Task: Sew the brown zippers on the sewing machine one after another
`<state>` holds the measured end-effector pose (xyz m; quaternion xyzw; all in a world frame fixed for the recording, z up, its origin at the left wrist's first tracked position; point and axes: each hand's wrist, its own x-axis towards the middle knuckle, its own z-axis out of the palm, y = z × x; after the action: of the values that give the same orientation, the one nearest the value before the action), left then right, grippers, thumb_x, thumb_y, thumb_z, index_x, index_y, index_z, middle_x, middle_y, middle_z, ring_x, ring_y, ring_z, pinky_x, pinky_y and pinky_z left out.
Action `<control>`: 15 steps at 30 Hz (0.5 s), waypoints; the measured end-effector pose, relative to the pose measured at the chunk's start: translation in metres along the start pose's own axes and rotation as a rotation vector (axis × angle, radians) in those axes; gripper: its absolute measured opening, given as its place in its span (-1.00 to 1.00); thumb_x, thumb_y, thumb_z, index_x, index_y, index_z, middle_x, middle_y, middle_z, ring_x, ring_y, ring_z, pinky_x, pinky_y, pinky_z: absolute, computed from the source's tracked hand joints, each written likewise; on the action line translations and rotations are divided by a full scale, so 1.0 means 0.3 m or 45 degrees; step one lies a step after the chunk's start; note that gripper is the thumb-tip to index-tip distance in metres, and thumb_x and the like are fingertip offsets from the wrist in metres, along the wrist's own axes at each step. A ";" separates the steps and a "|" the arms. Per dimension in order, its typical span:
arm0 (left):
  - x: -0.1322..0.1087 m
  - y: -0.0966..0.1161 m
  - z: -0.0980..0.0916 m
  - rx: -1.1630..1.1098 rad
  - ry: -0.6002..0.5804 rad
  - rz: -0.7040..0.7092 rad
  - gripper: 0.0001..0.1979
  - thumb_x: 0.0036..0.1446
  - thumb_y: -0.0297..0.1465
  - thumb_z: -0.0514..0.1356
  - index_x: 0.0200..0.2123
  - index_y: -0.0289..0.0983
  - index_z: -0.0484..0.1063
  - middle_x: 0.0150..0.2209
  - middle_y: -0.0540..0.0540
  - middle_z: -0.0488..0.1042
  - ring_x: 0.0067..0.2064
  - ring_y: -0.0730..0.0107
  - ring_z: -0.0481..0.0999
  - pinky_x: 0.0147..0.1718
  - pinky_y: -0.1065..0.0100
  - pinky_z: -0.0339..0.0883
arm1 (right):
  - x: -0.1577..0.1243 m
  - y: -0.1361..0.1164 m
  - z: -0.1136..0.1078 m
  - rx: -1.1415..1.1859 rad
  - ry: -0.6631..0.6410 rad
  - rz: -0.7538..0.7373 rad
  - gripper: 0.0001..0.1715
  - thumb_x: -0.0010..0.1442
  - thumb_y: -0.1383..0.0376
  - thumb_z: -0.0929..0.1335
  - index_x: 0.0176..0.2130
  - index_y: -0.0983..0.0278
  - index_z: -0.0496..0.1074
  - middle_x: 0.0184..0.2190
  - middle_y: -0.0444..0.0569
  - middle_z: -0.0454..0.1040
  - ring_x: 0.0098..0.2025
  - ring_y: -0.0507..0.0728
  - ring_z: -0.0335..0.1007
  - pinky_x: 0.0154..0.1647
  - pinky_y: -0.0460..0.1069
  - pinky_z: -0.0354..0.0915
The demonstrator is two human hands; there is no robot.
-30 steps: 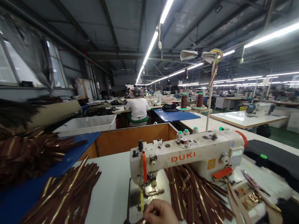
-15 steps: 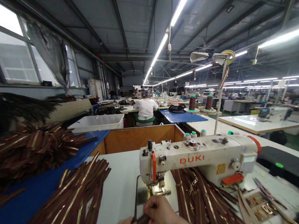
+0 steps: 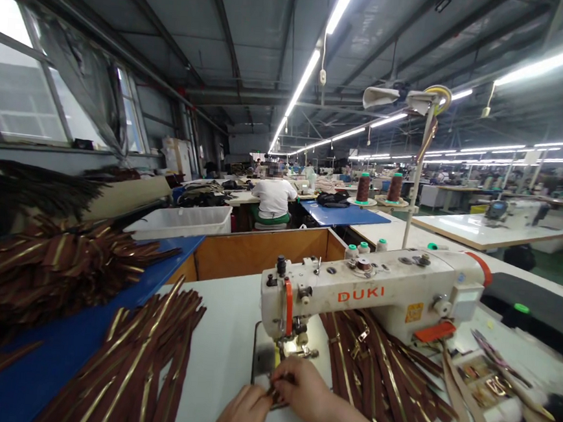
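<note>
One brown strip at my fingertips, three heaps of them around me

A single brown strip (image 3: 278, 403) sits where my two hands meet, mostly covered by my fingers. My right hand (image 3: 303, 387) is pinched narrow on it; my left hand (image 3: 245, 413) bends in against it, but I cannot tell if those fingers grip. Just beyond my right fingertips is the presser foot (image 3: 300, 350) of the one sewing machine (image 3: 367, 289) on my table. The strip in hand looks unfinished to me. Zipper strips lie in three heaps: one beside my left hand (image 3: 146, 350), a bigger one farther left on the blue surface (image 3: 57, 265), one right of my right hand, below the machine's arm (image 3: 376, 374). They overlap too much to count, and I cannot tell which are done and which are left. Past my right hand stand three small thread cones (image 3: 364, 248) and, farther ahead, two brown thread spools (image 3: 363, 188); well to its right lies one pair of scissors (image 3: 489, 351).
</note>
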<state>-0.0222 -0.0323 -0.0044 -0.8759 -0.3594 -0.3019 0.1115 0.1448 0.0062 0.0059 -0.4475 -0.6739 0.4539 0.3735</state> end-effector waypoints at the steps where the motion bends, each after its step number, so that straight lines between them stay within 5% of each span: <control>1: 0.007 0.010 -0.009 -0.020 -0.014 -0.059 -0.72 0.18 -0.61 -0.06 -0.37 -0.20 0.38 -0.41 -0.04 0.43 -0.37 0.34 0.46 -0.40 0.37 0.40 | -0.019 -0.009 -0.027 -0.104 0.049 -0.133 -0.75 -0.07 0.59 0.32 -0.42 0.31 0.47 -0.44 -0.12 0.43 -0.33 0.06 0.40 -0.27 -0.07 0.30; 6: 0.042 0.044 -0.042 -0.120 -0.075 -0.230 -0.74 0.23 -0.52 -0.01 -0.39 -0.21 0.43 -0.39 -0.05 0.44 -0.32 0.32 0.45 -0.31 0.31 0.42 | -0.087 -0.026 -0.120 -0.309 -0.038 -0.327 -0.58 -0.16 0.69 0.27 -0.36 0.30 0.47 -0.31 -0.09 0.43 -0.26 0.02 0.37 -0.24 -0.12 0.29; 15: 0.051 0.038 -0.033 -0.237 0.017 -0.253 -0.78 0.24 -0.47 0.03 -0.34 -0.25 0.47 -0.39 -0.06 0.45 -0.32 0.32 0.45 -0.33 0.29 0.42 | -0.061 0.002 -0.104 -0.455 0.009 -0.406 -0.81 0.06 0.54 0.37 -0.41 0.27 0.50 -0.41 -0.07 0.44 -0.28 0.07 0.35 -0.24 -0.08 0.25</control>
<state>-0.0100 -0.0359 0.0131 -0.8404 -0.4143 -0.3495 0.0018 0.1790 -0.0022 0.0131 -0.3959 -0.8043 0.2613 0.3577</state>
